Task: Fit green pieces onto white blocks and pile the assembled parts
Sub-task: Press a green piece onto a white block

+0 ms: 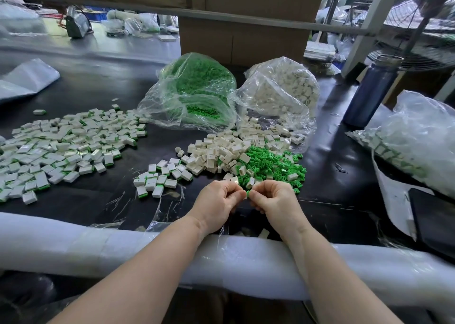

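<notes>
Pinching small green piece (247, 193) between curled fingertips, left hand (216, 204) and right hand (275, 202) meet near desk's front edge (73, 240); its orientation too small to tell. Loose white blocks (221, 151) and green pieces (270, 166) heaped just beyond hands. Assembled parts (61, 146) spread toward left edge.

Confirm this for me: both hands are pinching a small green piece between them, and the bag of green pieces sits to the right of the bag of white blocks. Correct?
Not quite. The head view shows the bag of green pieces to the left of the bag of white blocks, not the right. The rest holds: the left hand and right hand pinch a small green piece between them.
</notes>
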Demonstrator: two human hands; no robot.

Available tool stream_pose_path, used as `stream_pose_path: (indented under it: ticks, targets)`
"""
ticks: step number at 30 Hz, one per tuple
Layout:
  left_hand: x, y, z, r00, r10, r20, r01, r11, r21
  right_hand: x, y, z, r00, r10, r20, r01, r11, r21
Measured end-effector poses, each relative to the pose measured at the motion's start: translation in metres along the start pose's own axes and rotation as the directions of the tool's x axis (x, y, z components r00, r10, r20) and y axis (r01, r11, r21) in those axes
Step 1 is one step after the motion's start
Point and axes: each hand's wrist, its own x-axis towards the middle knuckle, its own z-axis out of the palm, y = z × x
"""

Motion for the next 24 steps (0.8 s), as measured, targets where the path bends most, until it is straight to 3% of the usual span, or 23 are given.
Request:
stream_pose_path:
  ticks: [10,19,24]
  targets:
    - [-0.0012,0.0016,0.0012,0.999,0.03,0.028,-0.033,0.994,0.104,-0.0021,-0.0001,-0.0023,0.998,-0.022,0.059,0.024,0.999,-0.035]
    - [-0.0026,0.0079,0.0008,0.998,0.065,0.0,-0.065,0.995,-0.072,-0.0015,-0.0016,-0.0001,0.997,-0.033,-0.065,0.049,0.959,0.278]
    - [-0.0011,0.0075,0.0019,1.0,0.017,-0.027,-0.022,0.981,-0.195,-0.0014,-0.0001,-0.0004,0.998,-0.05,-0.047,0.061,0.959,0.276]
